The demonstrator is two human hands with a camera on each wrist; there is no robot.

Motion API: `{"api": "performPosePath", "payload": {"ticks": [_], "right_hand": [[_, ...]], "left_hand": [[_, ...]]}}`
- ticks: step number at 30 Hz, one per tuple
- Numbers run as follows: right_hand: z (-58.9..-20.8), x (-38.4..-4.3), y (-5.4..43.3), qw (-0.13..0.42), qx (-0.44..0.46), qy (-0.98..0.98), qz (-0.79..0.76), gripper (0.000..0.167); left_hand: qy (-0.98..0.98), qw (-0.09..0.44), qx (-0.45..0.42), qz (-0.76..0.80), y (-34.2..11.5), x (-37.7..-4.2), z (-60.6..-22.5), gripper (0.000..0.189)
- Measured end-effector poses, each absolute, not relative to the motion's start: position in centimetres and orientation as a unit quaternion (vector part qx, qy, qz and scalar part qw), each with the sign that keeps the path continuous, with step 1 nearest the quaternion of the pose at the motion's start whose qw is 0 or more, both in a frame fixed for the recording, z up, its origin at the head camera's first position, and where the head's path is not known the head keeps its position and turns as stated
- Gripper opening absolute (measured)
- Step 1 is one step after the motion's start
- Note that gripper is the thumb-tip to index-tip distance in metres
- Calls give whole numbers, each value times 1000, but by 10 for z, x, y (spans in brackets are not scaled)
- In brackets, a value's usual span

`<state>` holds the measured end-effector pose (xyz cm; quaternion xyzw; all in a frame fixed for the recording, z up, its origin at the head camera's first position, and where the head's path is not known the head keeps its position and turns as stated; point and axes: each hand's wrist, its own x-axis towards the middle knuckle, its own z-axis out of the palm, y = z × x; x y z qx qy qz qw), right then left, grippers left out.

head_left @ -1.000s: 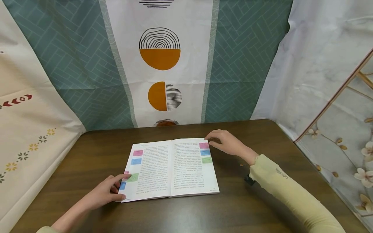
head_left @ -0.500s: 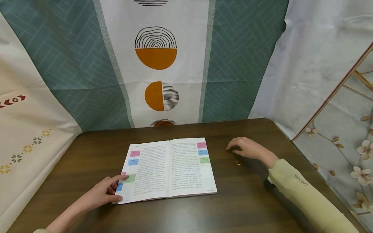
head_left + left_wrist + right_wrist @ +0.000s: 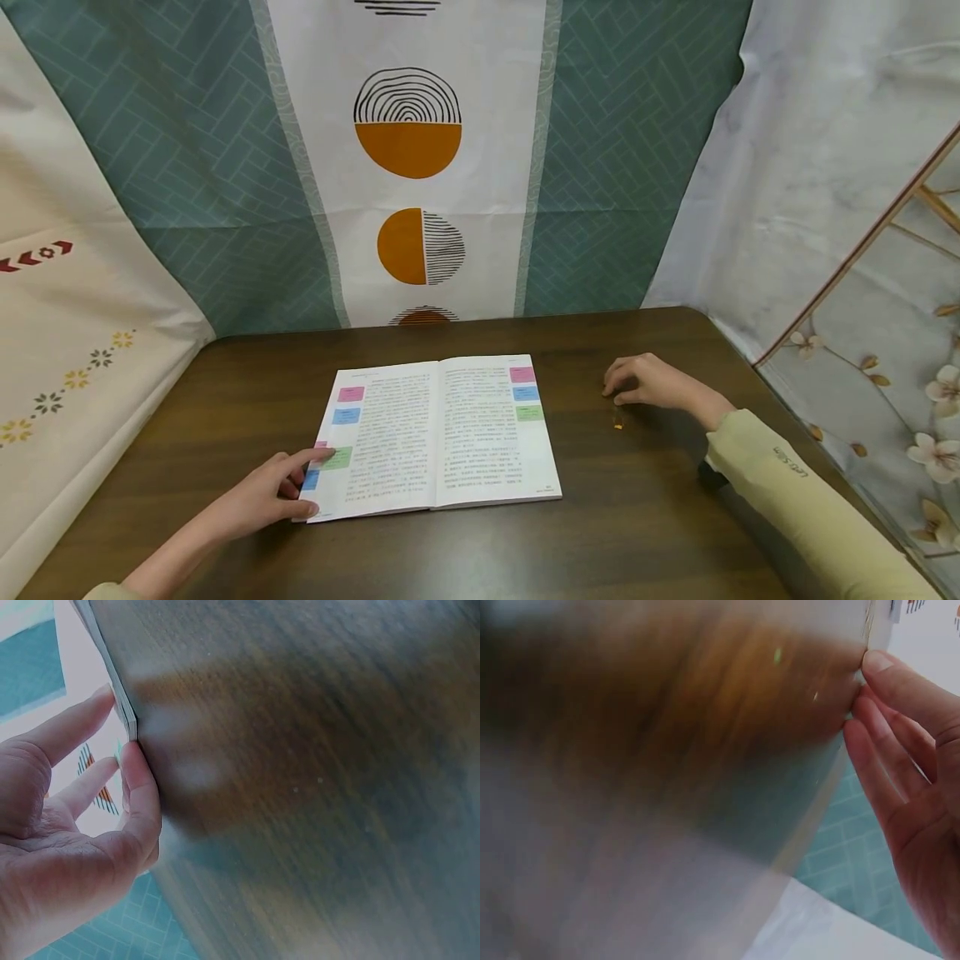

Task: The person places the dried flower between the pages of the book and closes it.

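Note:
An open book (image 3: 487,450) lies on the brown table, with pink, blue and green sticky notes along both outer margins. My left hand (image 3: 258,496) grips its left edge: the index finger reaches onto the green note (image 3: 339,457), the thumb sits on the near corner, and other fingers curl at the edge. In the left wrist view, page edges (image 3: 129,724) show between thumb and fingers. To the right of the book, my right hand (image 3: 656,383) has its fingertips down at the tabletop. Just in front of its thumb lies a small, clear-looking item with an orange-gold end (image 3: 618,426).
The dark wooden table (image 3: 480,554) ends at the back against a patterned green and white cloth (image 3: 607,208). Pale cloths (image 3: 90,333) hang along the left side and a flowered one (image 3: 885,350) along the right.
My right hand has left the top right corner of the book and moved right, coming down beside the small orange-ended item. My left hand stays at the left edge of the book.

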<state>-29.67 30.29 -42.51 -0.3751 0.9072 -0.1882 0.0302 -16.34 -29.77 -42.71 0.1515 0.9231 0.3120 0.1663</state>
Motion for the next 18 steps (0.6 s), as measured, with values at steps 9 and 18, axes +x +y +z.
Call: {"api": "performPosePath", "payload": {"ticks": [9,18], "right_hand": [[-427,-302,312,17,-373,903,-215,11],[-429,-298,310,-1,-366,909,-199,10]], "left_hand": [[926,159,157,303,-296,-164,-423,76],[926,163,154,304,-296,-163,-425,76]]}}
